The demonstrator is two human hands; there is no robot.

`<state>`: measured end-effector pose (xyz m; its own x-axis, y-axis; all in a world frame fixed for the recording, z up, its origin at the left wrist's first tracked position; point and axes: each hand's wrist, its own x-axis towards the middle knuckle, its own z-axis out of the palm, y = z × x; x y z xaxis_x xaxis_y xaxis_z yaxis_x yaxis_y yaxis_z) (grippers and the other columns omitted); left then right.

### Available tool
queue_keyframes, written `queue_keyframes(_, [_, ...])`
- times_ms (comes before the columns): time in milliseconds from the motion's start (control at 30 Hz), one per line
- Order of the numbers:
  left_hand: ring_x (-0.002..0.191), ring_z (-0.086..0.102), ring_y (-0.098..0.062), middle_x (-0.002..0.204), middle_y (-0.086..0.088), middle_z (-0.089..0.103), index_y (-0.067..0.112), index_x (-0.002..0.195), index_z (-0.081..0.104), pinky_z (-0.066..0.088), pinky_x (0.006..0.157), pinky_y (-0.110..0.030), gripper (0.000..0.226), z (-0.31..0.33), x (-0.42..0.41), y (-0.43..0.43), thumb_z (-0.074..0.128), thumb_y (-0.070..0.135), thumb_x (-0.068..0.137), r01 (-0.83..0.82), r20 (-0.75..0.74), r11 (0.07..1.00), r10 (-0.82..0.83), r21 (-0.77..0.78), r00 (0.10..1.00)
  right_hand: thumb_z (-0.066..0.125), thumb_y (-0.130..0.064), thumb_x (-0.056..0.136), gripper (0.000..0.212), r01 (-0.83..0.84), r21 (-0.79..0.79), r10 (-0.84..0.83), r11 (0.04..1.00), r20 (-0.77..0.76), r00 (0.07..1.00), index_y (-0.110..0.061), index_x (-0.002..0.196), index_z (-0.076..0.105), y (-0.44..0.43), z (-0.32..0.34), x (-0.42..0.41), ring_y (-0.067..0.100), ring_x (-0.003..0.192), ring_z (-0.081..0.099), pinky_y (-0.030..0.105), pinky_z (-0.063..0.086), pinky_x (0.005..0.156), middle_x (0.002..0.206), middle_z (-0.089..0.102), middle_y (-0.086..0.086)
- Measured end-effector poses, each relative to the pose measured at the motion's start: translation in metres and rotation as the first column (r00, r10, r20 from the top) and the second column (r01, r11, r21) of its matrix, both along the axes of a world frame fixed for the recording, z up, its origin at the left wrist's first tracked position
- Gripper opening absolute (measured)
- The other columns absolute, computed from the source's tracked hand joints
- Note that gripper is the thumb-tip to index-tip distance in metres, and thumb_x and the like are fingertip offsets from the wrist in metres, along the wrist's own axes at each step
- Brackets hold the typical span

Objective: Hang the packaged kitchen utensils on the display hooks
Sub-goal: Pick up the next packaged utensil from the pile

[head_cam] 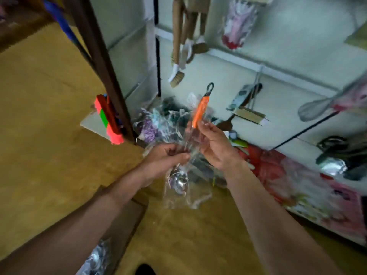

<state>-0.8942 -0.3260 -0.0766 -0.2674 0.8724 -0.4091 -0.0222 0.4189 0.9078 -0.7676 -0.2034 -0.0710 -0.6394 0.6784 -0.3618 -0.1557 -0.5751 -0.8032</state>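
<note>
I hold a packaged utensil (200, 113) in a clear plastic sleeve: orange handle with a black hanging loop on top, shiny metal bowl at the bottom. My right hand (213, 146) grips the sleeve just below the orange handle. My left hand (165, 159) pinches the middle of the sleeve, above the metal bowl (178, 182). The utensil stands nearly upright in front of the white display wall (278, 56). A display hook (258, 76) juts from the wall rail up and to the right of the loop.
Wooden brushes (182, 46), a packaged item (238, 22), a spatula (246, 102) and a strainer (315, 110) hang on the wall. A heap of packaged utensils (158, 124) lies on the floor by a dark post (107, 76). Colourful packets (297, 175) line the bottom shelf.
</note>
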Motion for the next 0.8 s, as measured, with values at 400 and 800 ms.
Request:
queue_keyframes(400, [0.077,0.066,-0.015,0.083,-0.005,0.072,0.014,0.082,0.067,0.056,0.078,-0.039,0.029,0.063,0.36,0.074,0.089,0.029,0.07,0.288,-0.025,0.953,-0.287,0.092,0.958,0.051,-0.002,0.096,0.028,0.291,-0.395,-0.485,0.871,-0.604,0.632,0.004,0.122,0.057,0.013,0.022,0.348,0.029,0.083,0.065,0.043,0.053,0.083,0.097,0.062,0.018])
queue_keyframes(800, [0.09,0.07,-0.012,0.092,0.004,0.076,0.015,0.101,0.075,0.055,0.083,-0.031,0.013,0.083,0.648,0.119,0.068,0.023,0.093,0.587,-0.205,0.795,-0.555,0.153,0.806,0.085,-0.026,0.074,0.042,0.61,-0.122,-0.618,0.783,-0.26,0.742,-0.006,0.106,0.066,0.03,0.053,0.679,0.019,0.08,0.068,0.035,0.058,0.079,0.087,0.071,0.007])
